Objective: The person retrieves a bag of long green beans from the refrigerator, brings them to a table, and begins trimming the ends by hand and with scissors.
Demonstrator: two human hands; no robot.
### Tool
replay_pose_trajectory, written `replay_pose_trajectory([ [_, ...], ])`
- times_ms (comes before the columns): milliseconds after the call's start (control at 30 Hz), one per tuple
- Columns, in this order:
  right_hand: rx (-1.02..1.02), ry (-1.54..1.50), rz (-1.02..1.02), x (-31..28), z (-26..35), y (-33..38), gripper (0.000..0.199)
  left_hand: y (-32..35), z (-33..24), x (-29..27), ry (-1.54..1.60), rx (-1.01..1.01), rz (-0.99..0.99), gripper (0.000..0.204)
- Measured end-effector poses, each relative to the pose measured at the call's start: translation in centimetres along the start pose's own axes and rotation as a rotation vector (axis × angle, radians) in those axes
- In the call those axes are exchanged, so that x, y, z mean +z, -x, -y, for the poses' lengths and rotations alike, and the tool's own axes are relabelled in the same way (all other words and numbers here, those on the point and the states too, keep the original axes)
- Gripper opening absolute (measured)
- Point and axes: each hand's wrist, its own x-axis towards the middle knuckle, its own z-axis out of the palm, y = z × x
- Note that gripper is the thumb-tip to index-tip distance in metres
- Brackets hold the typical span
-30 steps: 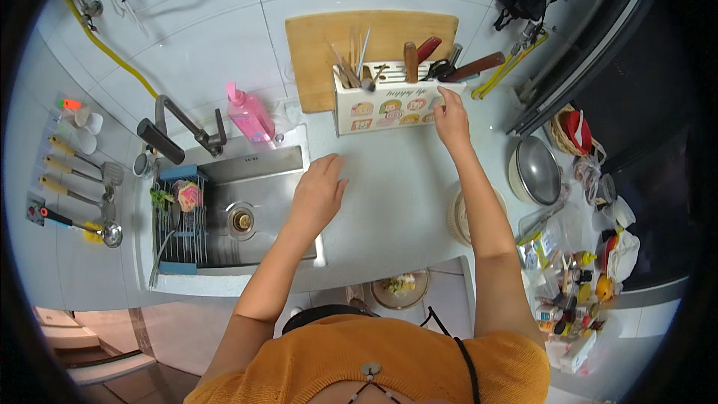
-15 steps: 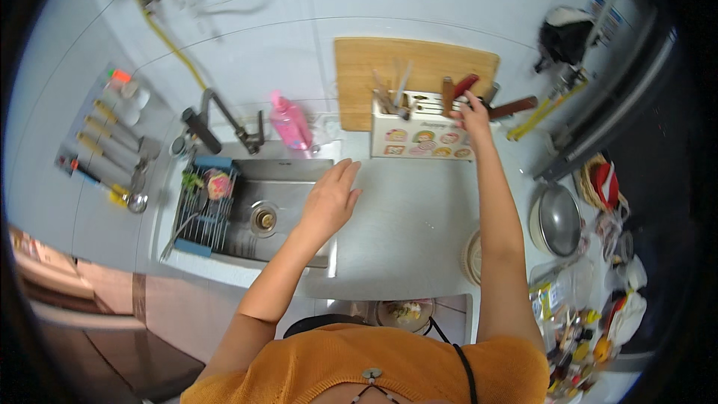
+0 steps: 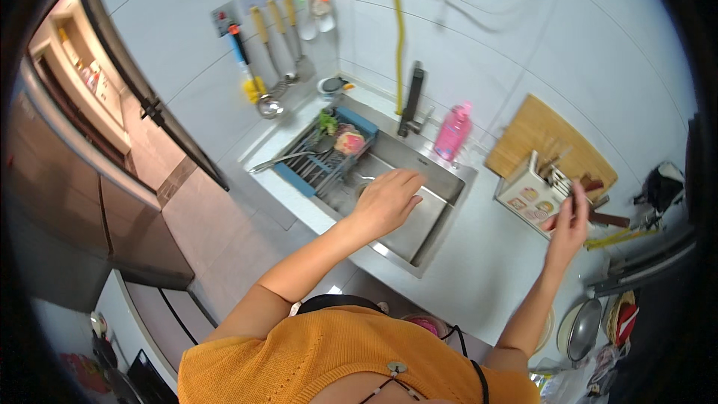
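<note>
Over the sink (image 3: 407,233), my left hand (image 3: 387,202) hangs with its fingers stretched out and nothing in it. My right hand (image 3: 568,230) is at the front of a white utensil holder (image 3: 527,188) decorated with cartoon pictures. Its fingers are bent around a dark, slim thing, blurred and mostly hidden. Several knife handles, brown and dark red, stick out of the holder, one brown handle (image 3: 609,219) pointing right. Behind the holder leans a wooden cutting board (image 3: 540,126). In the sink's left part, a blue-ended drying rack (image 3: 298,179) bears a pink-and-yellow round item (image 3: 349,142) and green leaves (image 3: 327,123).
A pink bottle (image 3: 453,132) stands behind the sink, right of the dark faucet (image 3: 413,101). Ladles and turners (image 3: 273,52) hang on the left wall. At right are a metal bowl (image 3: 584,329) and a basket (image 3: 621,316). A door frame (image 3: 161,116) stands at far left.
My view has swung left, bringing the doorway in. My right hand has come off the knife handles to the holder's front. My left hand has moved left, farther over the sink.
</note>
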Motion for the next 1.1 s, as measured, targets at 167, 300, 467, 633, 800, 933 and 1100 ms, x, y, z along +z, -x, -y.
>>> replay_pose_trajectory([
  [167, 0.303, -0.168, 0.491, 12.1, 5.8, 9.6, 0.037, 9.6, 5.8, -9.2, 0.078, -0.142, 0.012, 0.025],
  [300, 0.335, -0.216, 0.996, 24.3, 10.5, 17.6, 0.018, 20.1, 10.3, -17.3, 0.095, -0.322, -0.12, 0.029],
  [467, 0.187, -0.334, 1.416, 38.1, 17.5, 26.0, 0.017, 28.9, 13.3, -26.5, 0.037, -0.466, -0.222, 0.026],
  [633, 0.086, -0.396, 1.652, 50.4, 23.0, 32.1, 0.016, 36.2, 18.6, -33.8, -0.143, -0.611, -0.387, 0.016],
  [800, 0.048, -0.401, 1.751, 62.6, 23.6, 36.9, 0.016, 43.0, 26.5, -37.5, -0.184, -0.734, -0.615, 0.011],
  [933, 0.058, -0.479, 1.78, 74.1, 23.6, 39.9, 0.015, 47.8, 32.6, -42.8, -0.122, -0.995, -0.624, 0.009],
  [1100, -0.147, -0.446, 1.591, 92.1, 22.3, 42.4, 0.012, 52.2, 39.7, -50.9, 0.049, -1.287, -0.691, 0.008],
])
